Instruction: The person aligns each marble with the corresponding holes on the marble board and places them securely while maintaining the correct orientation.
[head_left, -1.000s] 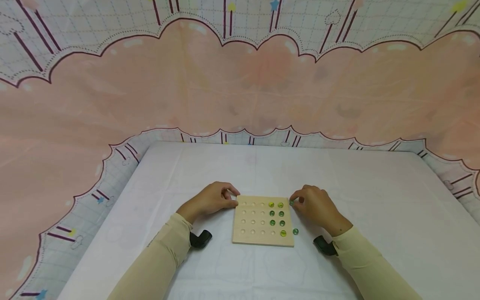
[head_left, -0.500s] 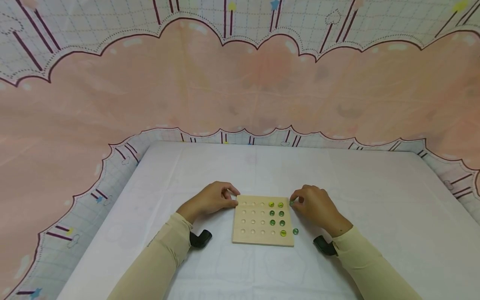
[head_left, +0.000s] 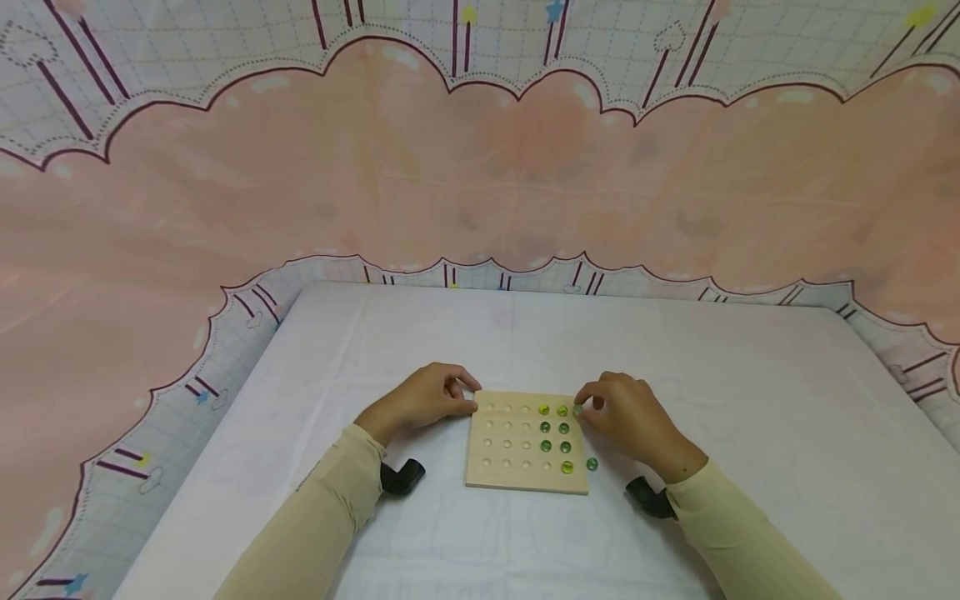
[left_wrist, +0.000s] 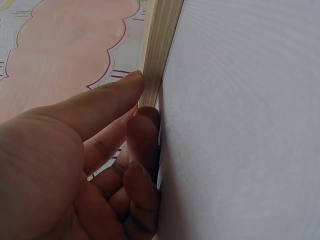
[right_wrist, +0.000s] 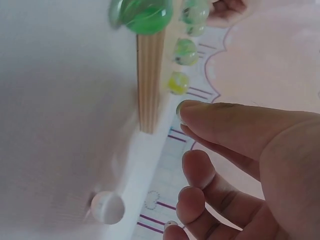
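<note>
A square wooden board [head_left: 507, 475] with rows of shallow round hollows lies on the white-covered table. Green marbles [head_left: 565, 447] and yellow-green marbles [head_left: 567, 467] fill hollows in its two right columns; the other hollows are bare. At its far left corner, my left hand [head_left: 420, 402] grips the board's edge [left_wrist: 159, 55] between thumb and fingers. My right hand [head_left: 632, 417] pinches a marble [head_left: 577, 410] just over the far right edge; only a sliver shows past the thumb in the right wrist view. One loose green marble [head_left: 592, 464] rests beside the board's right edge.
A pale round marble-like thing [right_wrist: 108, 207] shows on the table in the right wrist view. The white tabletop [head_left: 420, 333] extends around the board. A patterned curtain [head_left: 480, 183] hangs behind it. Black wrist mounts [head_left: 402, 478] sit under both sleeves.
My right hand has shifted slightly left with the pinched marble, from beside the board to over its right edge. The left hand and the board have stayed in place.
</note>
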